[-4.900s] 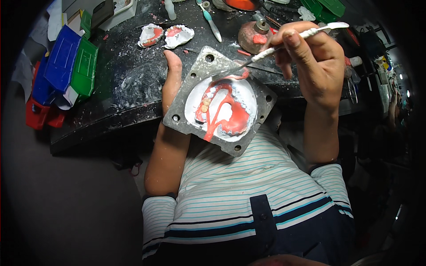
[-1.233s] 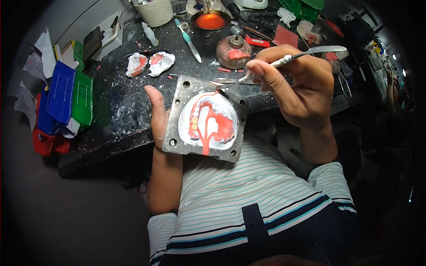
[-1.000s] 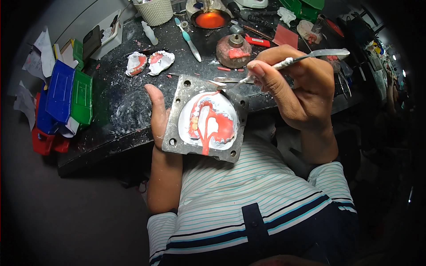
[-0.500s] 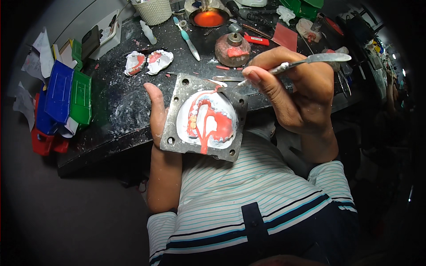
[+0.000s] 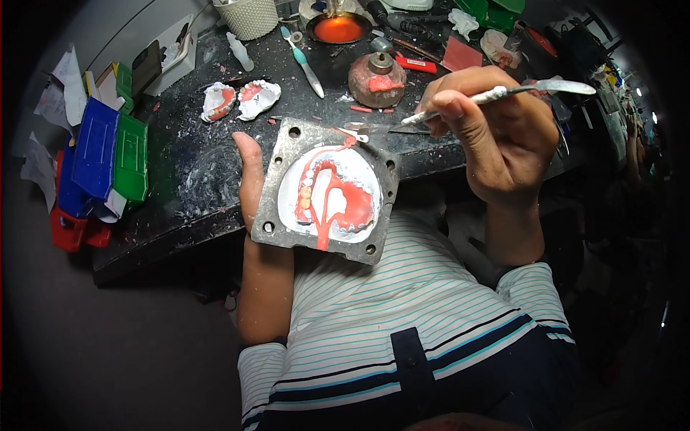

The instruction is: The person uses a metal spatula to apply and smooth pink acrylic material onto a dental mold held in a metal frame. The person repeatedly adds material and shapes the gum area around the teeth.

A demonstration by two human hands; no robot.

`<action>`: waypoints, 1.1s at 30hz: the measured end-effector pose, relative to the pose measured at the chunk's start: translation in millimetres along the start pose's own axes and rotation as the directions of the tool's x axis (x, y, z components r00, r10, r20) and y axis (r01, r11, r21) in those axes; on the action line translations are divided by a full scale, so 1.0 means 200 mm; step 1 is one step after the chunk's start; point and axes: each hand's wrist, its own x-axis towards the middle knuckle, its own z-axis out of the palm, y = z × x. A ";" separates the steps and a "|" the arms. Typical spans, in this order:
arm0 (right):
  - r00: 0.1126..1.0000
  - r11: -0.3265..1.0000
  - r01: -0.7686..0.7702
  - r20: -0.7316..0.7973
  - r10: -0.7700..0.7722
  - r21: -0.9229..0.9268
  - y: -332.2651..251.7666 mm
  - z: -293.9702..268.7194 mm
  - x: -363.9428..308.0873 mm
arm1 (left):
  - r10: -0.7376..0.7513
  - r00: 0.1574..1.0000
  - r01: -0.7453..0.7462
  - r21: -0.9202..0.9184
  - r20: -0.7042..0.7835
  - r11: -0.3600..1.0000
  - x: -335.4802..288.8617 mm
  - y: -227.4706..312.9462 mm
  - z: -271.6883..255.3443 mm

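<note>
My left hand [image 5: 249, 176] grips a square metal dental flask [image 5: 270, 197] from its left side. The thumb stands up along the edge, and the fingers are hidden behind the flask. White plaster [image 5: 289, 188] fills the flask around a row of teeth and pink wax [image 5: 356, 208], with a wax strip running down to the lower rim. To the right and above, my right hand [image 5: 507, 140] pinches a wax knife [image 5: 564, 85] caked with white on its handle. Its broad blade points right, and its thin end points left toward the flask without touching it.
On the dark, dusty bench are two plaster casts with pink wax [image 5: 259, 99], a toothbrush [image 5: 305, 65], a round spirit burner [image 5: 375, 82], a red lighter [image 5: 417, 65] and a pan of molten red wax [image 5: 338, 30]. Blue [image 5: 93, 147] and green trays stand at left.
My right hand has moved right with the wax knife, away from the flask. The flask has shifted slightly left in my left hand.
</note>
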 end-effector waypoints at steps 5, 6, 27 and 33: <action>0.999 0.999 0.040 -0.001 -0.040 0.021 0.02 0.03 -0.01 | -0.004 0.999 0.005 0.025 -0.041 1.000 0.00 -0.01 0.03; 1.000 1.000 0.026 0.005 -0.026 0.004 0.02 0.02 -0.02 | 0.033 0.997 -0.028 0.063 -0.075 0.998 0.01 -0.03 0.06; 1.000 1.000 0.013 -0.016 -0.013 -0.023 0.01 0.05 -0.05 | 0.043 0.996 -0.034 0.113 -0.073 0.993 0.01 -0.02 0.04; 0.999 0.997 0.040 -0.024 -0.042 -0.071 0.00 0.06 -0.04 | 0.063 0.993 -0.050 0.127 -0.098 0.991 0.00 -0.01 0.03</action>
